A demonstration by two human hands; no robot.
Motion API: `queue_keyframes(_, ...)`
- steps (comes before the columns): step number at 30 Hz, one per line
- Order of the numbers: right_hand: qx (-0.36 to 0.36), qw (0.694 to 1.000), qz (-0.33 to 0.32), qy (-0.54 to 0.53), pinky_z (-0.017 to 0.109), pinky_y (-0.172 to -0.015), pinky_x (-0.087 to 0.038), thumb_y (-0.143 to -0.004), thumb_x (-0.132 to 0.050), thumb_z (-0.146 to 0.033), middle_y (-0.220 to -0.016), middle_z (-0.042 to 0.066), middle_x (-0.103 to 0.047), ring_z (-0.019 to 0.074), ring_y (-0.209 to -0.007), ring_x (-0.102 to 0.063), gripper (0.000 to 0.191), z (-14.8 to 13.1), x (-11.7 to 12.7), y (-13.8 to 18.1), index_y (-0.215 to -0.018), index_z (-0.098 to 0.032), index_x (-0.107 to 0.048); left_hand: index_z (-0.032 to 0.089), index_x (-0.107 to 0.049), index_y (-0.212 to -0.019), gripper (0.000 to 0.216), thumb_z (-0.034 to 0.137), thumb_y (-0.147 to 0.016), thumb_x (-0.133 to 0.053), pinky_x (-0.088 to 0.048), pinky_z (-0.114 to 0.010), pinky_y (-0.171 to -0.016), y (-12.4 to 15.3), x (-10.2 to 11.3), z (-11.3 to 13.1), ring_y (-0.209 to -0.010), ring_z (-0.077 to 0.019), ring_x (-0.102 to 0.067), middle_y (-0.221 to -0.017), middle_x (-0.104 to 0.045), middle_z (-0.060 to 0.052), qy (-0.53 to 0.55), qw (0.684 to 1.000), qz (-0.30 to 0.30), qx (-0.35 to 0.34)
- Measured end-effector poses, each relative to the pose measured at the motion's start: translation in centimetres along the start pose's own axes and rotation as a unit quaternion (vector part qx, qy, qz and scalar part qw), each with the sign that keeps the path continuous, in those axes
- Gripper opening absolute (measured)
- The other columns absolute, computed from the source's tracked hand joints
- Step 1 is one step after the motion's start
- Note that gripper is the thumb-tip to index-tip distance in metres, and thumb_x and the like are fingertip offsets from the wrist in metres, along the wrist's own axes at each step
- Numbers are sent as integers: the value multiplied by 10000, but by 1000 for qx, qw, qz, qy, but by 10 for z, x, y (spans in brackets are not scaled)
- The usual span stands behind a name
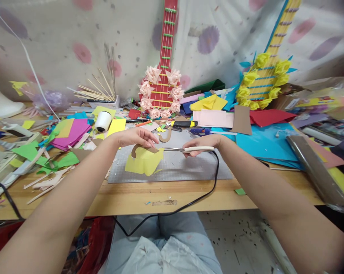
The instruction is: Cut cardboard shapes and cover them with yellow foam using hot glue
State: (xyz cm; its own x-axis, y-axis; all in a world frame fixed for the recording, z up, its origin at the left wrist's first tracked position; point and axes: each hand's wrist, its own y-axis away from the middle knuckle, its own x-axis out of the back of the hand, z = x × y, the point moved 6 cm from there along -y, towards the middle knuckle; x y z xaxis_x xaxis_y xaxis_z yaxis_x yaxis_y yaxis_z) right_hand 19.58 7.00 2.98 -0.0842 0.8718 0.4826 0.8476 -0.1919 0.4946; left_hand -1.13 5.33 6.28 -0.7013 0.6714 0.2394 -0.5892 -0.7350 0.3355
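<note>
Cutting seemed the step in hand. Over the left half of the mat [189,169], toward its near edge, the left hand [136,136] pinched yellow paper [143,163] and a curved brown piece [134,152]. The right hand [201,142] gripped scissors [199,148], tips at the paper's right edge. The next move probably called for a steady pinch and blades kept close to the brown outline.

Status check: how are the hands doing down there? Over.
Left hand holding yellow paper and brown piece. Right hand holding scissors at paper's edge. Black cord nearby, apparently clear.
</note>
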Motion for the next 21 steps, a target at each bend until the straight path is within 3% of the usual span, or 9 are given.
queue_keyframes(5,-11,997,70,-18,255,-736,-363,-692,-562,-611,-915,43,-535,149,-827,-460,533,-1,4,-9,-948,-144,-541,161,-681,-942,403,281,-568,-773,-455,-218,-660,-4,1,-6,-710,-126,-622,-769,-693,-58,56,997,-39,-28)
queue_keyframes(9,-50,987,152,-1,249,-654,-341,-681,-559,-624,-808,11,-515,130,-730,-437,504,6,9,-23,-869,-157,-551,165,-662,-1007,437,271,-594,-758,-442,-207,-647,-5,5,-8,-685,-105,-600,-781,-681,-53,76,995,-46,-45)
queue_keyframes(14,-33,992,116,-31,235,-570,-317,-698,-547,-628,-647,-34,-432,92,-598,-387,487,4,0,-38,-809,-155,-512,178,-662,-1001,360,258,-654,-714,-450,-242,-766,-7,17,-10,-836,-133,-612,-900,-682,-58,23,998,29,-47)
queue_keyframes(21,-8,998,54,-13,241,-624,-337,-714,-555,-601,-761,-3,-497,101,-670,-414,481,2,-7,-27,-871,-147,-532,175,-649,-935,324,278,-637,-722,-461,-276,-817,-7,14,-10,-870,-137,-609,-922,-685,-42,12,997,73,-34)
